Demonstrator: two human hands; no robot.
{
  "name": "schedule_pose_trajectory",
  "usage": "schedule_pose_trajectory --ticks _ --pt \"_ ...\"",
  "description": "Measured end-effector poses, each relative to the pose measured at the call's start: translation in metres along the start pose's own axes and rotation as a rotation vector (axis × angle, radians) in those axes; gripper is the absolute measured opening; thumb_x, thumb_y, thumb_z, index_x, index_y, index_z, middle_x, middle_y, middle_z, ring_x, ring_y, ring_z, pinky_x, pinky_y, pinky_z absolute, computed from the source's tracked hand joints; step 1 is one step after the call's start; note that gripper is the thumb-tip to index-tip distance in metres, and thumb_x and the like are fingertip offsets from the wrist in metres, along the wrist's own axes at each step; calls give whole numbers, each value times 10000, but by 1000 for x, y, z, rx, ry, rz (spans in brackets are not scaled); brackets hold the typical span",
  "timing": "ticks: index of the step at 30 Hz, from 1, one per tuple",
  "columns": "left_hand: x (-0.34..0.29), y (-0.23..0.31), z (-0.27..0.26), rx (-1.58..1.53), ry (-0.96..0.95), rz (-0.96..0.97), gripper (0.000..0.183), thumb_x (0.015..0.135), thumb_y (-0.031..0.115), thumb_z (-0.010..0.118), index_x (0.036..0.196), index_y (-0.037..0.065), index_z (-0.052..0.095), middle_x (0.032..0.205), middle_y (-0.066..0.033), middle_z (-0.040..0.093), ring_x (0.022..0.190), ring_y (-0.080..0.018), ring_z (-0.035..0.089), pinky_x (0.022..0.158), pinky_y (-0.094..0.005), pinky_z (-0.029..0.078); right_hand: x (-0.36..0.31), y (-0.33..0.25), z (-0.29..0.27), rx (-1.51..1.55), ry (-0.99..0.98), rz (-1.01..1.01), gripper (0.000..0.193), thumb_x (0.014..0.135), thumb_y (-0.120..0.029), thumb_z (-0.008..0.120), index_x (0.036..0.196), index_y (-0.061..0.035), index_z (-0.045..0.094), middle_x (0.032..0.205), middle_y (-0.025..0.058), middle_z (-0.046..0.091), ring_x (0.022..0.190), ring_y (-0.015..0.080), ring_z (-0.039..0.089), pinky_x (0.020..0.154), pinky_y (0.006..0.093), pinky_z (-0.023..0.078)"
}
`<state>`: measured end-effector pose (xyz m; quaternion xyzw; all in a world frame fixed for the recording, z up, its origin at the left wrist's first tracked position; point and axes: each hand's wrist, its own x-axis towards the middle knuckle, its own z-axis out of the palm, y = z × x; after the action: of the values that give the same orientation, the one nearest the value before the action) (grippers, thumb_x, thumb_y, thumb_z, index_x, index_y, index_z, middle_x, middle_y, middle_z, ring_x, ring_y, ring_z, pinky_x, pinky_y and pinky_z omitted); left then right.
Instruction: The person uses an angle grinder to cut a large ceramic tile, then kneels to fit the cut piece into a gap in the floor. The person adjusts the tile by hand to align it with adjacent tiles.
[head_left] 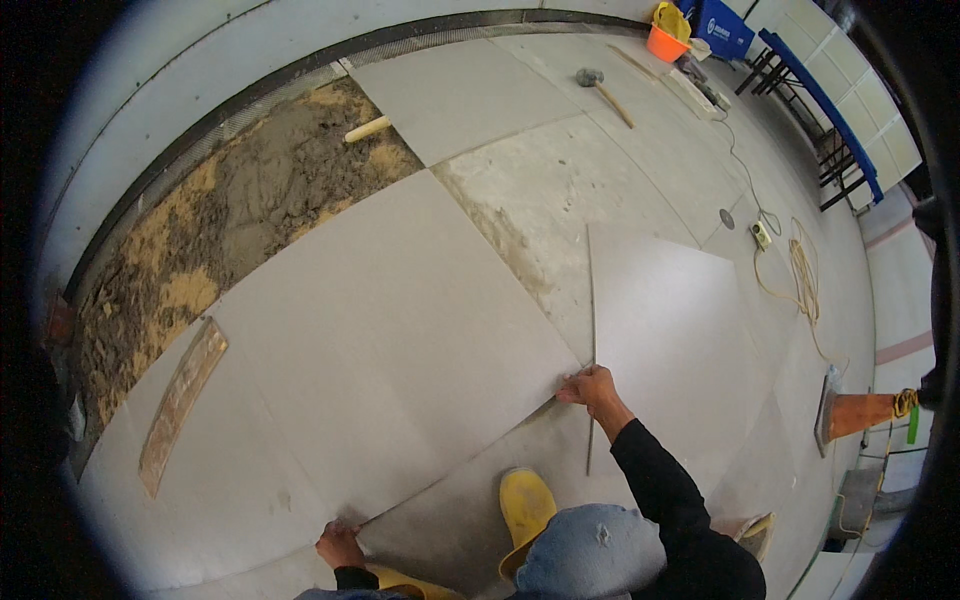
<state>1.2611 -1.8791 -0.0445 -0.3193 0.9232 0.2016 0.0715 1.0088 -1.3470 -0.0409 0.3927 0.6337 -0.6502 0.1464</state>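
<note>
A large light-grey floor tile (pixel 400 330) lies in front of me, with a dark gap showing under its near edge by my right hand. My right hand (pixel 592 388) is closed on the tile's near right corner. Farther left along the same edge, my left hand (pixel 340 545) has its fingers curled at the rim; its fingertips are partly hidden. Beyond the tile's far left edge lies a bed of wet grey mortar and tan sand (pixel 240 200). To the right, a second grey tile (pixel 670 330) rests close to my right wrist.
A wooden strip (pixel 183 405) lies on the left tiling. A yellow handle (pixel 368 129) sticks out over the mortar. Farther off are a mallet (pixel 605 95), an orange bucket (pixel 666 43) and a blue bench (pixel 825 105). A cable (pixel 803 270) and traffic cone (pixel 860 414) are at right; my yellow boot (pixel 526 505) stands nearby.
</note>
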Motion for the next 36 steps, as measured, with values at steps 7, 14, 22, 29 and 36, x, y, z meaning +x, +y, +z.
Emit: schedule_pose_trajectory --ticks 7,14,22,29,36 --pt "-2 -13 4 94 15 74 235 671 34 792 891 -21 732 808 -156 731 764 -337 702 710 -416 555 -1 0 2 39 7 17 244 905 13 678 949 61 442 889 277 666 710 422 722 617 468 672" --pt "-7 -46 42 -364 180 -55 247 702 9 761 943 -30 726 924 -167 731 787 -310 711 687 -394 556 0 -1 1 28 -11 33 288 902 -6 705 940 21 421 815 253 665 655 376 725 552 447 656" --pt "-9 -66 59 -710 195 -149 217 796 -29 653 1003 -76 698 898 -150 706 803 -244 691 678 -362 559 2 -6 -3 -171 -30 25 271 906 -91 745 905 51 515 803 217 678 655 323 729 551 419 648" --pt "10 -99 66 -1220 -135 -522 52 874 -61 605 890 -44 652 875 -107 672 800 -215 637 816 -358 556 -9 17 1 115 38 26 274 923 -133 743 931 4 506 784 170 667 646 279 722 543 404 640" --pt "23 -90 59 -584 -16 -277 192 971 138 582 816 25 580 799 -20 591 831 -188 582 936 -383 501 -26 28 29 109 182 -122 299 980 -197 672 891 -9 457 689 143 627 534 239 682 459 379 593"
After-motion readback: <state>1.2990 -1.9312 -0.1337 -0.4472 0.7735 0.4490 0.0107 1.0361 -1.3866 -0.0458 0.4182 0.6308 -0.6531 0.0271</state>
